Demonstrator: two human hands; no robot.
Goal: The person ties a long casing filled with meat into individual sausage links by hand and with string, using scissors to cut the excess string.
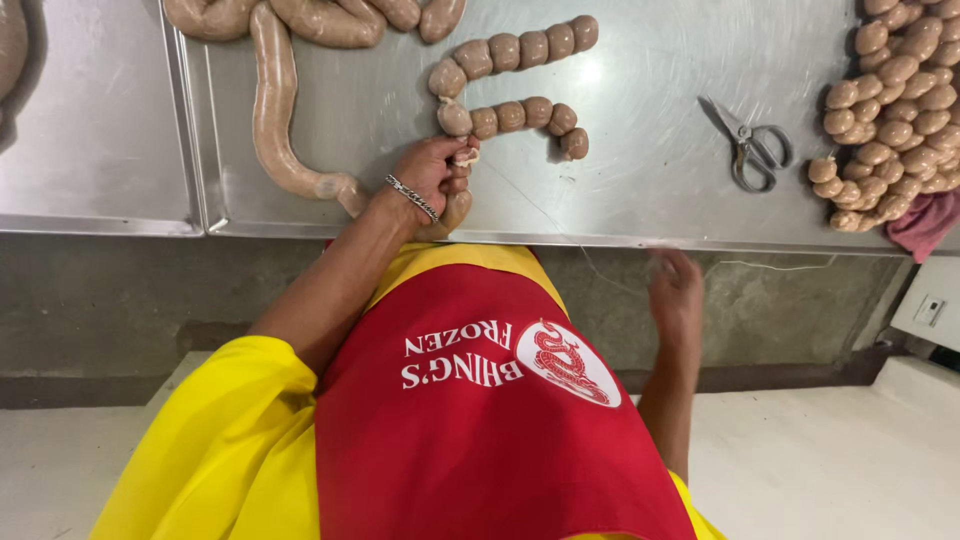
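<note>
My left hand (432,178), with a chain bracelet on the wrist, grips a long pale sausage (274,110) at a pinch point by the front edge of the steel table (640,200). A tied chain of small round links (512,116) curls away just beyond its fingers. A thin white string (545,215) runs from that pinch down to my right hand (678,292). That hand is blurred, below the table edge, with its fingers curled on the string.
Scissors (752,148) lie on the table to the right. A heap of tied links (895,110) fills the far right, with a pink cloth (925,222) beside it. More untied sausage (330,18) lies at the top. A second steel surface (90,130) adjoins on the left.
</note>
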